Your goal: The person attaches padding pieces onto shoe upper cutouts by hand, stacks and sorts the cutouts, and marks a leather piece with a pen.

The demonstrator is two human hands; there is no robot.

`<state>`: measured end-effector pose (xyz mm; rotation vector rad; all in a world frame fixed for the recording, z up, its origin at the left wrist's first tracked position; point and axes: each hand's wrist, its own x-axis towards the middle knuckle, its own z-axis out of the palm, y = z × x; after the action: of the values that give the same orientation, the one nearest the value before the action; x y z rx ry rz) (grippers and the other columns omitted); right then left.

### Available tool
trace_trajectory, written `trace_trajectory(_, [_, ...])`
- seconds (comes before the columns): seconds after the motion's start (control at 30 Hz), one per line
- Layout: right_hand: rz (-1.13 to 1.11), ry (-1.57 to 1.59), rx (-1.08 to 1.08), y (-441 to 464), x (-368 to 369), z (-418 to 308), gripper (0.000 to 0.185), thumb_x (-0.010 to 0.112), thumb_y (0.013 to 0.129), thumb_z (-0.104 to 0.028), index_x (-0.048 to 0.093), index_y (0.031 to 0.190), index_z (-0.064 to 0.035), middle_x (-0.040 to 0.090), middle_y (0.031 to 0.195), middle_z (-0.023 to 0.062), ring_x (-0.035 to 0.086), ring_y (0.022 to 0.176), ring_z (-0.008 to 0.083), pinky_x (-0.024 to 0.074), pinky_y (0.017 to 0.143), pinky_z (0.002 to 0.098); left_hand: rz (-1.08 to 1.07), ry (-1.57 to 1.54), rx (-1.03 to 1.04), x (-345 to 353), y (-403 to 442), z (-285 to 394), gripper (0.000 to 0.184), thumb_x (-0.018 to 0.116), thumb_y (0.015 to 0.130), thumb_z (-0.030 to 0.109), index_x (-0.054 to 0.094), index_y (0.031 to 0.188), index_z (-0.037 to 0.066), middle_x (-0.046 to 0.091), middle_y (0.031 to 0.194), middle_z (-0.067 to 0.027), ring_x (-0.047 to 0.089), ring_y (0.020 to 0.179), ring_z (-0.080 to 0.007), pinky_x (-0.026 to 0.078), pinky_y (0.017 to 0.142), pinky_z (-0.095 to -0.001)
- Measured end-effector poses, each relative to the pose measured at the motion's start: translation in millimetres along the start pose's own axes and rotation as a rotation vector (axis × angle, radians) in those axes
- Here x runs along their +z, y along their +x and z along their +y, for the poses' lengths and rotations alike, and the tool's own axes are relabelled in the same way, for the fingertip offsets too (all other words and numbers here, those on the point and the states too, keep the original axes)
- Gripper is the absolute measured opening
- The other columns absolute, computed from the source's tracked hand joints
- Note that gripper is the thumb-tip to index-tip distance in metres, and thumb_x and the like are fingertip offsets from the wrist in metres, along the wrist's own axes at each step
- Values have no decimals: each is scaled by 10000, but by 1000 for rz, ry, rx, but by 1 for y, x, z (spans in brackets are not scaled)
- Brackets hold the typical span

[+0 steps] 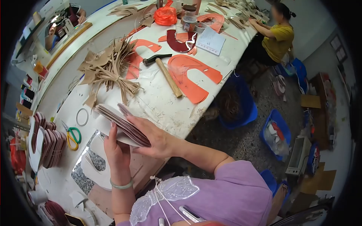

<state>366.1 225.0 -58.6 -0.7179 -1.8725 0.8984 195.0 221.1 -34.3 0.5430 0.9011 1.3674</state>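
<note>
A stack of thin, layered cut pieces [122,124], pale and brownish-pink at the edges, is held up between both hands over the table's near edge. My right hand [156,137] is wrapped around its right end. My left hand [117,150], with a bangle at the wrist, is closed against its lower left side; part of its grip is hidden. Below lies a speckled stone slab [81,177] with white U-shaped pieces [94,175] on it. Left of the hands are scissors [73,137] with green and yellow handles, a pale ring [82,116] and bundled layered pieces [51,145].
A hammer [166,73] lies among orange U-shaped pieces [192,83]. Brown strips [113,69] are heaped nearby. Jars [189,17] and a red bag [165,16] stand farther back. Blue bins [241,113] sit on the floor. A co-worker in yellow [279,41] sits at the far end.
</note>
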Motion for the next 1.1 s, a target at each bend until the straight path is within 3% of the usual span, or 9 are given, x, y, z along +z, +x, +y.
trace_trajectory(0.17, [-1, -73, 3, -11, 10, 12, 1007, 847, 706, -197, 265, 1515, -44, 390, 1493, 183, 433, 1336, 334, 367, 1115, 408, -49, 44, 48, -8, -6, -15, 347, 602, 989, 225, 574, 1197, -51, 658, 1126, -123, 650, 972, -186, 504, 843, -242])
trace_trajectory(0.3, [-23, 377, 263, -13, 17, 15, 965, 803, 732, -124, 255, 1524, -59, 412, 1468, 182, 469, 1293, 302, 384, 1086, 388, -94, 275, 96, -25, -10, -21, 366, 618, 982, 220, 560, 1198, -70, 644, 1138, -144, 627, 1013, -204, 480, 903, -274])
trace_trajectory(0.47, [22, 438, 394, -11, 3, 14, 934, 731, 746, -28, 231, 1533, -77, 469, 1405, 177, 518, 1218, 264, 420, 1012, 346, -92, 135, 45, -29, -10, -15, 302, 591, 983, 146, 553, 1197, -64, 655, 1114, -142, 641, 1008, -210, 496, 888, -295])
trace_trajectory(0.67, [-35, 706, 370, -10, -5, 23, 930, 685, 727, 22, 232, 1530, -99, 532, 1311, 176, 556, 1136, 235, 435, 944, 308, -53, 219, 11, -15, -13, -15, 293, 589, 980, 143, 557, 1168, -80, 668, 1074, -153, 639, 1008, -209, 493, 904, -304])
trace_trajectory(0.8, [74, 1022, 412, -13, -1, 32, 914, 636, 715, 54, 236, 1520, -111, 566, 1241, 170, 572, 1072, 227, 445, 902, 275, 31, 163, 76, -11, -10, -13, 345, 554, 994, 213, 556, 1193, -69, 667, 1079, -167, 648, 957, -230, 484, 917, -326])
trace_trajectory(0.9, [208, 1144, 413, -11, -13, 27, 767, 612, 750, -29, 327, 1461, -66, 582, 1188, 167, 578, 1038, 226, 444, 922, 300, 127, 58, -29, -19, -3, 1, 404, 458, 1017, 314, 542, 1204, -35, 673, 894, -111, 652, 905, -207, 489, 885, -327])
trace_trajectory(0.97, [280, 1327, 402, -13, -26, 46, 558, 572, 805, -52, 447, 1346, -4, 603, 1143, 138, 592, 997, 220, 432, 948, 326, -92, -100, 131, -53, 10, 10, 472, 381, 1023, 392, 514, 1242, -4, 606, 722, -52, 633, 817, -185, 486, 842, -322])
trace_trajectory(1.03, [471, 1480, 283, -11, -40, 36, 444, 545, 823, -99, 516, 1253, 6, 610, 1108, 136, 575, 1023, 231, 421, 972, 350, 3, -119, 260, -56, 8, 31, 510, 360, 1029, 431, 486, 1302, 19, 561, 715, -30, 599, 763, -165, 486, 806, -315])
trace_trajectory(1.1, [470, 1212, 163, -9, -50, 30, 492, 577, 829, -118, 489, 1295, 12, 600, 1125, 148, 561, 1047, 247, 412, 985, 363, 68, -156, 262, -47, 3, 42, 520, 368, 1030, 445, 485, 1321, 31, 568, 743, -26, 590, 758, -159, 484, 807, -311])
